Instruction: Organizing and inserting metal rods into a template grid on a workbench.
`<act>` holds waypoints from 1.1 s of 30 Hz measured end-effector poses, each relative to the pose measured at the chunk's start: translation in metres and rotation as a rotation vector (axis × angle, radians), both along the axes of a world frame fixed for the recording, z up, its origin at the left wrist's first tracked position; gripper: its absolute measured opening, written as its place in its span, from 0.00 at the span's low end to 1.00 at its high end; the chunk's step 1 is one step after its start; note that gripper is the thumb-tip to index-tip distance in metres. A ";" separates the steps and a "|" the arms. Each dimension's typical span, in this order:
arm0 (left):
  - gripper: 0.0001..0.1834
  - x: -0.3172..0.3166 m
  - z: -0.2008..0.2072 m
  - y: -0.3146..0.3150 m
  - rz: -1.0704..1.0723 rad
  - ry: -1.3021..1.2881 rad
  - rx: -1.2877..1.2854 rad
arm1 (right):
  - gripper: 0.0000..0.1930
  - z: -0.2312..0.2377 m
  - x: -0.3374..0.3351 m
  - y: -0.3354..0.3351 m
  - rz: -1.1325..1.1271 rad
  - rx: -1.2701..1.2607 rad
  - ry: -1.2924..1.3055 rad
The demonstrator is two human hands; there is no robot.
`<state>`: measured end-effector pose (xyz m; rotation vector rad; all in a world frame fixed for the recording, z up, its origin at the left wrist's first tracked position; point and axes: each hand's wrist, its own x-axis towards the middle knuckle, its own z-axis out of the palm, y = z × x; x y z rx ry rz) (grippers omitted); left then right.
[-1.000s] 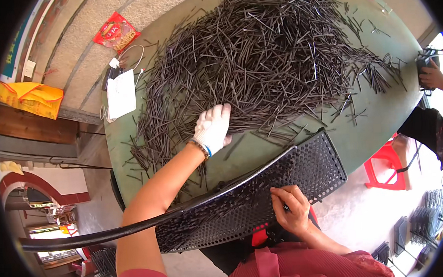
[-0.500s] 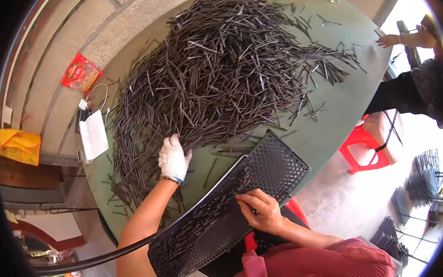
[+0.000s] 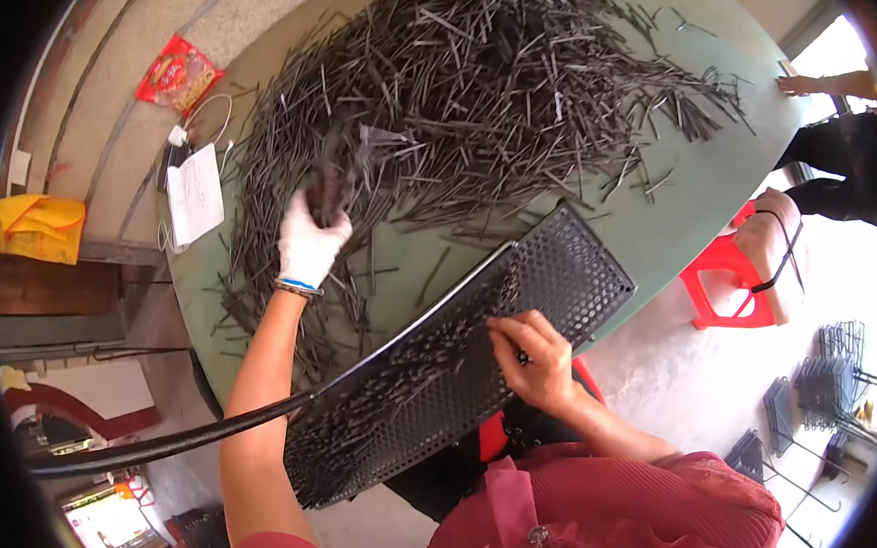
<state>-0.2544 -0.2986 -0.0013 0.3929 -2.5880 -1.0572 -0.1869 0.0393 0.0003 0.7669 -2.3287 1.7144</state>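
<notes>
A big heap of thin dark strips (image 3: 469, 104) covers much of the green table (image 3: 408, 266). My left hand (image 3: 310, 239), in a white glove, is closed round a blurred bunch of dark strips (image 3: 331, 185) at the heap's near left side. A long black perforated tray (image 3: 568, 277) slants across the table's near edge, with rows of short dark pieces (image 3: 404, 375) standing up from its holes. Over the tray, my bare right hand (image 3: 534, 356) has thumb and fingers pinched together; whatever they hold is too small to make out.
A curved black rod (image 3: 170, 449) runs left from the tray. Beside the heap lie a white paper (image 3: 194, 195) and a red packet (image 3: 178, 74). Another person's hand (image 3: 825, 85) rests at the table's right edge, above a red stool (image 3: 722, 284). Wire racks (image 3: 830, 392) stand on the floor.
My left hand has come up from the heap's near edge with a bunch of strips in it. My right hand stays pinched over the tray. The whole view has shifted slightly.
</notes>
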 end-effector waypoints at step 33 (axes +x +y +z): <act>0.07 0.038 0.070 -0.025 0.334 0.420 1.113 | 0.12 0.000 0.010 0.001 0.016 0.054 -0.045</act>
